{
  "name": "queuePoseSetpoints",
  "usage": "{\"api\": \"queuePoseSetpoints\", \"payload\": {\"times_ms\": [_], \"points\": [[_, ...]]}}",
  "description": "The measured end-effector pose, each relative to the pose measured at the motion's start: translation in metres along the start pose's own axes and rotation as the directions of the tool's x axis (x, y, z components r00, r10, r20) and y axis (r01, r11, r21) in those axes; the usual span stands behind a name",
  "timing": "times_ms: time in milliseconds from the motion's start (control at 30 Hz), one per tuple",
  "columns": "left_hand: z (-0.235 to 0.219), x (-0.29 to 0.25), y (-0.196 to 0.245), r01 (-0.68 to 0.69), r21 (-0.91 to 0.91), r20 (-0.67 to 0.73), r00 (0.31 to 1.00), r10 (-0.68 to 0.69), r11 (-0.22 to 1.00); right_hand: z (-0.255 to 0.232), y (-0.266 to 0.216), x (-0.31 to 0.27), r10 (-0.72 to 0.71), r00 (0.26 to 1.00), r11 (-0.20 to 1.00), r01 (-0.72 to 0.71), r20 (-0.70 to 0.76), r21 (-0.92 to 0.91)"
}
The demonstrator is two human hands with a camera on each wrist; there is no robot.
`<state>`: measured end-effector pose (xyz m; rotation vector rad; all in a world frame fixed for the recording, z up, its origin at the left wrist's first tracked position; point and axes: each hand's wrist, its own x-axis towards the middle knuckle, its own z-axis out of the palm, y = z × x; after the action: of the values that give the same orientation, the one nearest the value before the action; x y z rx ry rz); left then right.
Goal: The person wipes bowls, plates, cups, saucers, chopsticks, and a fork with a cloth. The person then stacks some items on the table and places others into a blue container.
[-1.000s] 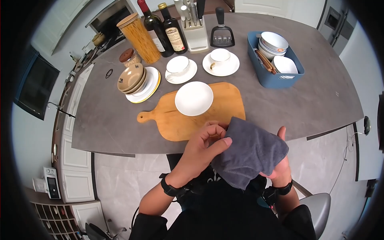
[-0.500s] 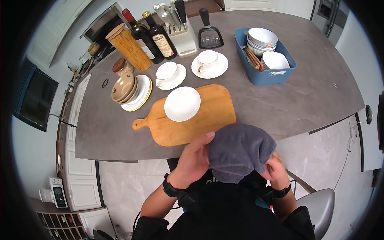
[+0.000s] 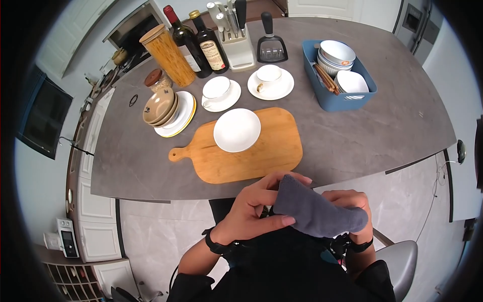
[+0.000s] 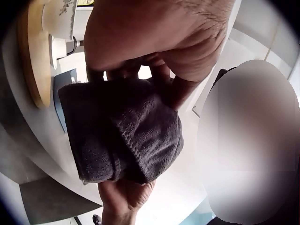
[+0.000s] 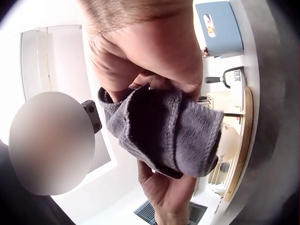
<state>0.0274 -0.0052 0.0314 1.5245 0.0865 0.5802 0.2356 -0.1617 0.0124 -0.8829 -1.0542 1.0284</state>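
Note:
A dark grey cloth (image 3: 317, 210), folded into a thick narrow bundle, is held between both hands in front of the person's body, just off the table's near edge. My left hand (image 3: 251, 209) pinches its left end, thumb on the near side and fingers behind. At the other end my right hand (image 3: 354, 204) grips it, fingers bent over the far side. In the left wrist view the cloth (image 4: 126, 131) shows a stitched hem across its layers. The right wrist view shows the cloth (image 5: 164, 131) with an open fold facing the camera.
A white bowl (image 3: 237, 130) sits on a wooden cutting board (image 3: 279, 136). Behind stand two cups on saucers (image 3: 271, 89), bottles (image 3: 210, 48) and a knife block (image 3: 236, 50). Brown bowls on plates (image 3: 161, 106) are at left, a blue basket (image 3: 347, 103) of bowls at right.
The cloth was spread over the right palm, then bunched up, and is now folded narrower. The left hand has gone from beside the cloth to pinching its left end.

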Motion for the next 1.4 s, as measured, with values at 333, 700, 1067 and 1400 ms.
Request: {"api": "queuePoseSetpoints", "payload": {"times_ms": [333, 700, 1067, 1400], "points": [[-0.011, -0.015, 0.001, -0.016, -0.123, -0.015, 1.000, 0.014, 0.992, 0.004, -0.012, 0.012, -0.062, 0.997, 0.998, 0.063, 0.047, -0.010], [-0.014, -0.018, 0.004, -0.071, -0.076, -0.081, 0.995, 0.065, 0.995, 0.008, -0.013, 0.027, -0.090, 0.994, 0.968, 0.100, 0.054, -0.228], [-0.013, -0.018, -0.006, 0.021, 0.080, -0.353, 0.935, 0.009, 0.997, -0.010, 0.024, 0.023, 0.049, 0.995, 0.985, -0.033, -0.092, 0.171], [0.007, 0.019, 0.010, 0.186, 0.153, -0.313, 0.941, -0.131, 0.970, -0.026, 0.048, 0.022, 0.212, 0.975, 0.710, -0.196, 0.061, 0.676]]}}
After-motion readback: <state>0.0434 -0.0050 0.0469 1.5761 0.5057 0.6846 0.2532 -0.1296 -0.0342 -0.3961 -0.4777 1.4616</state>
